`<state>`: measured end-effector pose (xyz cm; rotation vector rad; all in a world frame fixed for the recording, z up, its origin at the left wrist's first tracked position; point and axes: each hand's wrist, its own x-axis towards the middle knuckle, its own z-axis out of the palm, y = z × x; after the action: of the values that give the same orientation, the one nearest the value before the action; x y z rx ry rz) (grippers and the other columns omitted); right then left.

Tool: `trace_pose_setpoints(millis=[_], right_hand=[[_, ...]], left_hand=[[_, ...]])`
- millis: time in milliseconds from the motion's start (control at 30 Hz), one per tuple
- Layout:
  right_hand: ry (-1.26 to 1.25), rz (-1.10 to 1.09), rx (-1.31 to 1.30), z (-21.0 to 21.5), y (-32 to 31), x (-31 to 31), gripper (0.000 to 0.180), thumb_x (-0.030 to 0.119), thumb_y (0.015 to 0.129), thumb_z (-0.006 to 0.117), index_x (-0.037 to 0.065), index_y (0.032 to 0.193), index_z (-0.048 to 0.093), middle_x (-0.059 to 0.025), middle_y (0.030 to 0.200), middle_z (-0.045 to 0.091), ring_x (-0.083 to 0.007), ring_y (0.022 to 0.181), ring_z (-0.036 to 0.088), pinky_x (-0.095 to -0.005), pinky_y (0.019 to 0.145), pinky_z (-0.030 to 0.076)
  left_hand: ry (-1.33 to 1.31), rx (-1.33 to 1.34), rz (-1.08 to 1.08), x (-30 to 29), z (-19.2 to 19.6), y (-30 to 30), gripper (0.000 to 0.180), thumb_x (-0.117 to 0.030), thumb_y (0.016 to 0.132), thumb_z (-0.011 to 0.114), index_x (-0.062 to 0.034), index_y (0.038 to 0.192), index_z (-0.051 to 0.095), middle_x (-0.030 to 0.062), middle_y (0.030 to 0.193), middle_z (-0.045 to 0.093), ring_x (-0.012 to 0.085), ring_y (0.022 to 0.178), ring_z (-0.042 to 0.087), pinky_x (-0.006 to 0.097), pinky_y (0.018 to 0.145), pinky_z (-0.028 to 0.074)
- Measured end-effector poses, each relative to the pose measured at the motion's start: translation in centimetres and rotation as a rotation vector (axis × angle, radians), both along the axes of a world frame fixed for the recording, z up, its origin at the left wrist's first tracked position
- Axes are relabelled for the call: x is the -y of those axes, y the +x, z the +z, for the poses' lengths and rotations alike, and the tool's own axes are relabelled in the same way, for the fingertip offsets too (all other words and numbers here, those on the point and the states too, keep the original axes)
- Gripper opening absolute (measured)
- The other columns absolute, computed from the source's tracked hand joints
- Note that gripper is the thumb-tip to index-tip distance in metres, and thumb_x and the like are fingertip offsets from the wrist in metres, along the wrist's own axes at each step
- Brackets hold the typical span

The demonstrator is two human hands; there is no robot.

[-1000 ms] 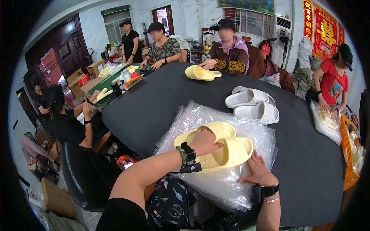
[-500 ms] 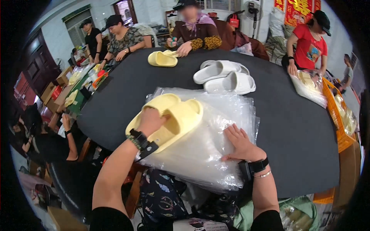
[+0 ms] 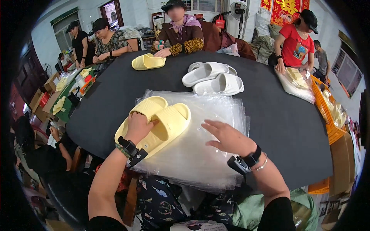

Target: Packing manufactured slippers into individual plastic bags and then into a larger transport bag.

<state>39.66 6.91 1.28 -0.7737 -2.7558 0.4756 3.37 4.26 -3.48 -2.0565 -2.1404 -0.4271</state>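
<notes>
A pair of pale yellow slide slippers (image 3: 175, 121) rests on the left part of a stack of clear plastic bags (image 3: 204, 158). My left hand (image 3: 138, 128) reaches in under the straps and is closed on the pair; some of its fingers are hidden there. Over the middle of the bags, my right hand (image 3: 231, 138) is open, fingers apart and pointing left, with nothing in it. It looks slightly raised above the top bag, close to the slippers' right side.
Light grey slippers (image 3: 221, 81) lie beyond the bags on the dark table (image 3: 285, 134). Across it, a person holds another yellow slipper (image 3: 146, 61). At the right, someone in red handles bagged slippers (image 3: 295, 79) beside an orange crate (image 3: 325, 109).
My right hand has come up off the bags and shifted left toward the slippers. My left hand keeps its hold on the pair. The whole view has shifted slightly.
</notes>
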Motion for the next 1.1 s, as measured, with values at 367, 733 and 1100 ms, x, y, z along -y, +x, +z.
trace_pose_setpoints(millis=[367, 733, 1100], right_hand=[[-0.092, -0.372, 0.461, -5.3, 1.3, -10.2, 0.129, 0.076, 0.068, 0.067, 0.007, 0.157, 0.005, -0.0154, 0.164, 0.005, -0.0331, 0.152, 0.002, -0.055, 0.12, 0.011], [-0.129, -0.118, 0.521, -2.5, 3.2, 1.8, 0.135, 0.057, 0.062, 0.084, 0.001, 0.156, 0.004, -0.0233, 0.163, 0.0, -0.0404, 0.15, -0.005, -0.0562, 0.119, 0.01], [-0.12, -0.183, 0.453, -5.2, 3.4, 2.7, 0.138, 0.064, 0.058, 0.083, -0.001, 0.154, 0.011, -0.0254, 0.162, 0.004, -0.0395, 0.151, -0.001, -0.0523, 0.12, 0.007]], left_hand=[[-0.103, 0.008, 0.039, -0.2, 0.0, -0.8, 0.051, -0.049, 0.084, 0.067, 0.0018, 0.088, 0.072, 0.0196, 0.093, 0.07, 0.0354, 0.102, 0.061, 0.049, 0.095, 0.041], [-0.124, 0.062, 0.079, 0.3, -0.6, -0.8, 0.058, -0.056, 0.085, 0.063, 0.001, 0.09, 0.074, 0.0186, 0.102, 0.069, 0.0353, 0.107, 0.058, 0.048, 0.095, 0.04], [-0.21, 0.173, 0.133, 3.4, 1.9, -8.7, 0.06, -0.054, 0.081, 0.067, 0.0052, 0.085, 0.072, 0.0239, 0.084, 0.069, 0.0372, 0.08, 0.067, 0.044, 0.077, 0.052]])
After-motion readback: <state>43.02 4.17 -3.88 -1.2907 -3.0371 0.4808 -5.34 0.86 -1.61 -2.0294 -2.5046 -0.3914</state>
